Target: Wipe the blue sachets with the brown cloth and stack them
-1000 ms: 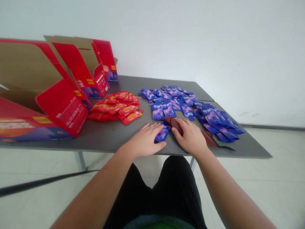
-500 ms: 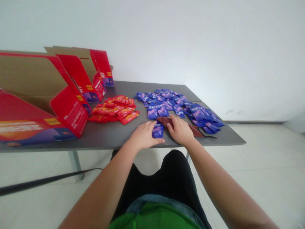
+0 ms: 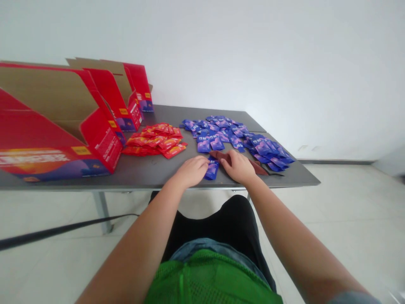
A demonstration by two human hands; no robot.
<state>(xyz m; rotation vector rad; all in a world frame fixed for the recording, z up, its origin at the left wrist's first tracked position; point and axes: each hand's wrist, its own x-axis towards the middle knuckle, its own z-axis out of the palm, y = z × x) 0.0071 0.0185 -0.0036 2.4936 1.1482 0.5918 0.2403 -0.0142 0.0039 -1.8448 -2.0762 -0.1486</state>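
Note:
In front of me a blue sachet (image 3: 211, 170) lies near the table's front edge, its top end by the mouth of a brown pouch (image 3: 260, 168). My left hand (image 3: 193, 170) is closed, with its fingertips at the sachet's upper left edge; its thumb is hidden. My right hand (image 3: 238, 166) is closed on the pouch, which lies flat under the fingers. From the pouch's right end trails a dark cord (image 3: 274, 173). Just beyond both hands spreads a pile of blue sachets (image 3: 218, 130), with a denser stack of blue sachets (image 3: 267, 148) to the right.
Red and orange sachets (image 3: 156, 139) are heaped left of my hands. Farther left stand open red cardboard boxes (image 3: 101, 145) with raised flaps. The grey table (image 3: 152, 169) runs up to a white wall (image 3: 202, 55). A black strap (image 3: 69, 230) crosses at lower left.
My left hand's fingers have drawn together, and its thumb no longer stretches below the sachet. More of the sachet shows. My right hand stays on the pouch. The view has shifted slightly.

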